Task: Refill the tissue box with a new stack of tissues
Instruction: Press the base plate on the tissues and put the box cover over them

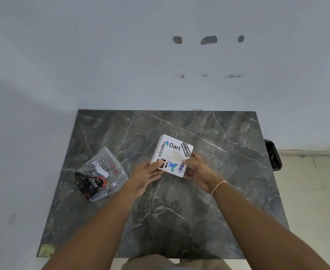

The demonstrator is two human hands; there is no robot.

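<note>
off to the left of the grip, a clear plastic bag [101,172] with dark packets lies on the marbled surface [228,133]. left hand [147,173] pinches the near-left edge of the white tissue box [172,154], thumb on top. right hand [198,169] clamps its right side, box tilted up between both hands, stickers and round opening facing the camera.

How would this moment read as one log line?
left hand: gripping tissue box | right hand: gripping box | plastic bag: on table, left of box
</note>
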